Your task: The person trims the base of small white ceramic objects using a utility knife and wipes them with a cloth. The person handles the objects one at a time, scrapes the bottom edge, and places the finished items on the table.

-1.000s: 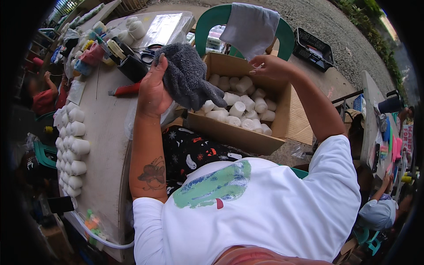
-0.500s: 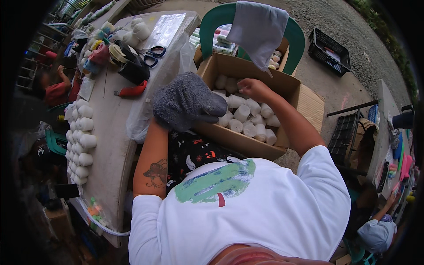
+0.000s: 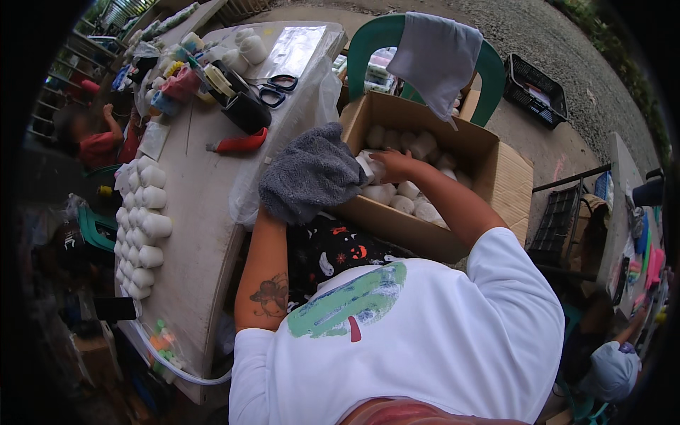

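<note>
At frame centre, right hand (image 3: 392, 164) fingers close on a white cup (image 3: 368, 168) inside the cardboard box (image 3: 453, 138). Left hand is hidden under the grey towel (image 3: 309, 177); grip cannot be told. Risk: towel overhang may snag neighbouring cups or slip off the box rim.

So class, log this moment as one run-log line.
left hand: under grey cloth | right hand: on white cup in cardboard box

Left hand (image 3: 301, 185) hidden, arm raised; right hand (image 3: 392, 164) reaching forward, fingers curled.
</note>
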A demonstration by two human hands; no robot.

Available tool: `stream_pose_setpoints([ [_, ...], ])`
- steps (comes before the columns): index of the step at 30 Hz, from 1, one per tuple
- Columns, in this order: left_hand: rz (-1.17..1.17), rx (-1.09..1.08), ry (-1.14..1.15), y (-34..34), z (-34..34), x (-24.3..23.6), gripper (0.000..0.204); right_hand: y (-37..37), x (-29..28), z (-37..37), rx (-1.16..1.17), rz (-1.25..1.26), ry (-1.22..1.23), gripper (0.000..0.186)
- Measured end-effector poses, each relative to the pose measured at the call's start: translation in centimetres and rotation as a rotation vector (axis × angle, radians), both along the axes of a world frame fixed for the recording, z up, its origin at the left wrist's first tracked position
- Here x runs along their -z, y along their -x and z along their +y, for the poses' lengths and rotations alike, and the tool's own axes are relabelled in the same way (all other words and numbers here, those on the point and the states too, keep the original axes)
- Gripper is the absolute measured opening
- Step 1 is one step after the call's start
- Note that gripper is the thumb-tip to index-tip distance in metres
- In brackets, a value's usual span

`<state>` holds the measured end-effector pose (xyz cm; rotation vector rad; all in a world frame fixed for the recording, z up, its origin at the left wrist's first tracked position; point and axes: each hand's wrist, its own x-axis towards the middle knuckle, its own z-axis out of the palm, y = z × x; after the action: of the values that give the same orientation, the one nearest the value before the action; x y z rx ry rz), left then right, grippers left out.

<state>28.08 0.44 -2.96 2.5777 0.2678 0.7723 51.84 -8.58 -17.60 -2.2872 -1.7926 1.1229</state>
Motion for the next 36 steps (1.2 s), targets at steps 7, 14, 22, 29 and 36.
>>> stream_pose_setpoints([
  [7, 0.049, -0.015, -0.121, -0.6, 0.8, 0.7, 0.023, -1.7, 0.2, 2.1, 0.066, 0.254, -0.253, 0.055],
  [14, 0.367, 0.042, -0.561, -3.7, -1.0, 0.7, 0.019, -7.2, -2.2, -4.6, 0.113, -0.119, -0.015, 0.063],
  [22, 0.294, 0.167, -0.55, -6.3, -1.8, 3.0, 0.014, -15.6, 2.4, -10.7, 0.066, -0.243, 0.442, 0.065],
  [29, 0.378, 0.032, -0.758, -6.2, -2.7, 3.2, 0.016, -18.0, 7.1, -10.0, -0.028, -0.343, 0.498, 0.044],
  [36, 0.317, 0.047, -0.644, -5.2, -2.4, 3.8, 0.018, -17.1, 8.5, -9.4, 0.108, -0.313, 0.538, 0.043],
])
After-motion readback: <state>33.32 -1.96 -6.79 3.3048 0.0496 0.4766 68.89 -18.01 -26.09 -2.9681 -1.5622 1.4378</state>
